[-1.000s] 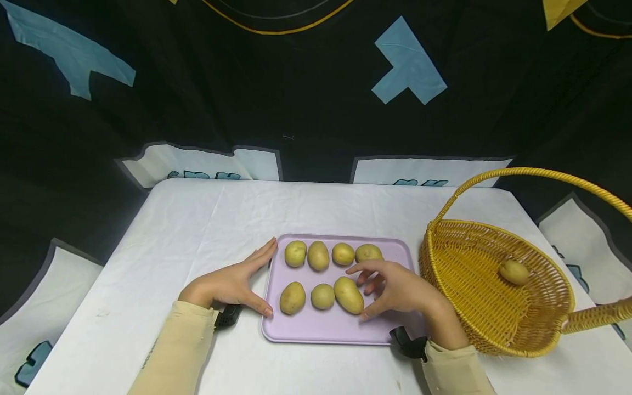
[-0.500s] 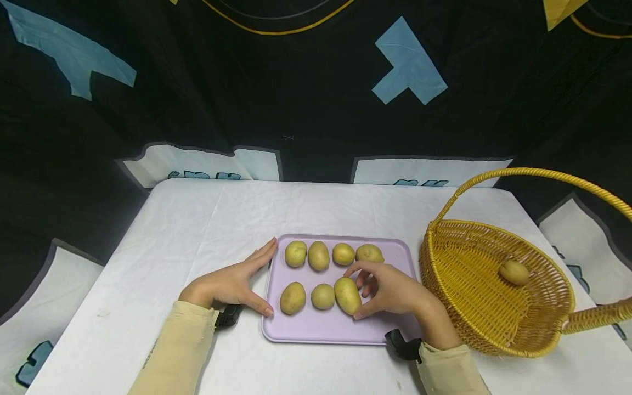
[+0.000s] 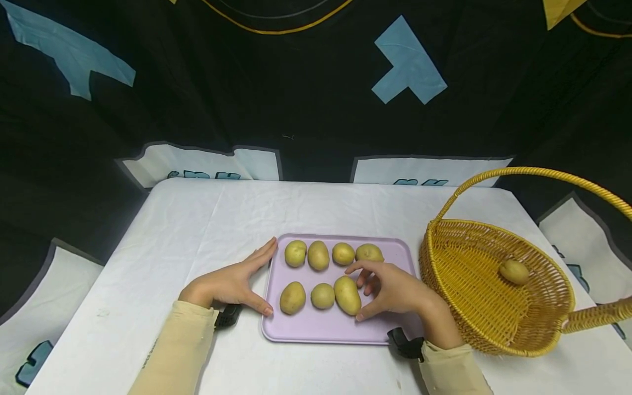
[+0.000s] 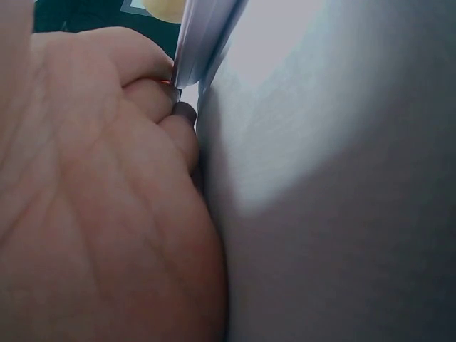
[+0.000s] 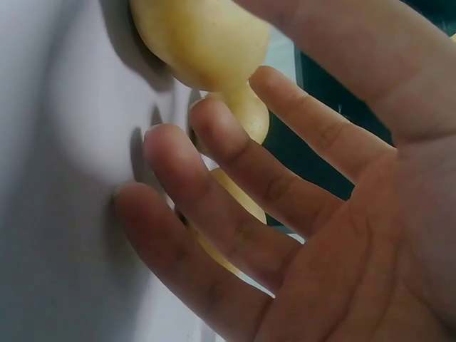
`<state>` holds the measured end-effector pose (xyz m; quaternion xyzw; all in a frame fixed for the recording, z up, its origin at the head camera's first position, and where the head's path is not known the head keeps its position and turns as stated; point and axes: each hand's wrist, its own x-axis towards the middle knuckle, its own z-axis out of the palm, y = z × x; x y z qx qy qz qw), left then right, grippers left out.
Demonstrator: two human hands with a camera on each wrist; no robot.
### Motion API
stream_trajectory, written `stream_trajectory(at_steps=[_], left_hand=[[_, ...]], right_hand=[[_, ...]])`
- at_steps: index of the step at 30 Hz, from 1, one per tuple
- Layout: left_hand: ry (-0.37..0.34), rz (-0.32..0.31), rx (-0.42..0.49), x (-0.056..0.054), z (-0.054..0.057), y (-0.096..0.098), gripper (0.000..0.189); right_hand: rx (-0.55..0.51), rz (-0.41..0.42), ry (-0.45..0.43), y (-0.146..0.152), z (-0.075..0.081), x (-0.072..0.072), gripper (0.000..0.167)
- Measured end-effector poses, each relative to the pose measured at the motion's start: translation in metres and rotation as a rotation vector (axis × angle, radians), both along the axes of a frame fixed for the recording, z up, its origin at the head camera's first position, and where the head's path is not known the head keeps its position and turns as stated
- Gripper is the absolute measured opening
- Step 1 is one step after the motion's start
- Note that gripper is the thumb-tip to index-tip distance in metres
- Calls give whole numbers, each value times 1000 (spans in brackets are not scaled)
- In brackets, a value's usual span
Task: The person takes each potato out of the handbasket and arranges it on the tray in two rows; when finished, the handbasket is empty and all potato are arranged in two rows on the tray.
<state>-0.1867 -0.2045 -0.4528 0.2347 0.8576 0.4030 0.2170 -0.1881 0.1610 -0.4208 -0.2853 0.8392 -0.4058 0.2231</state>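
A lilac tray (image 3: pixel 326 333) lies on the white-covered table with two rows of potatoes on it. My left hand (image 3: pixel 237 282) rests at the tray's left side, thumb and fingers spread along the rim. In the left wrist view, its fingers meet the tray's edge (image 4: pixel 203 43) low over the cloth. My right hand (image 3: pixel 397 288) is over the tray's right part, thumb and index finger spread beside the long potato (image 3: pixel 348 296) at the right of the front row. The right wrist view shows relaxed, parted fingers (image 5: pixel 231 157) below a potato (image 5: pixel 203 43), with none wrapped round it.
To the right stands a yellow wicker basket (image 3: pixel 476 285) with a tall arched handle (image 3: pixel 530 171); one potato (image 3: pixel 514 272) lies inside. A row of potatoes, among them a small one (image 3: pixel 343 254), runs along the tray's far side. Dark patterned cloth (image 3: pixel 316 99) hangs behind the table.
My right hand moved slightly left, bringing thumb and index finger to the long potato, then eased back a little. That potato tilted slightly more upright. The left hand stayed still.
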Motion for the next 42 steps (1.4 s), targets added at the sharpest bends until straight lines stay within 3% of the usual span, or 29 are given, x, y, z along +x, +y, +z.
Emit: stream_trajectory(at_steps=[8,21,30,37,42], left_hand=[[0,-4,7,0,-1,0,138],[-9,-10,26,0,-2,1,141],[1,-6,14,0,-3,-2,140],[13,-11,17,0,-2,-2,140],[6,-12,20,-1,-3,-1,140]], right_hand=[[-21,-1,-2,7,7,1,75],[-57,-21,17,32,32,6,75],[66,-60,31,62,61,3,75],[93,-107,59,91,79,-5,73],[109,-126,31,113,87,-13,71]])
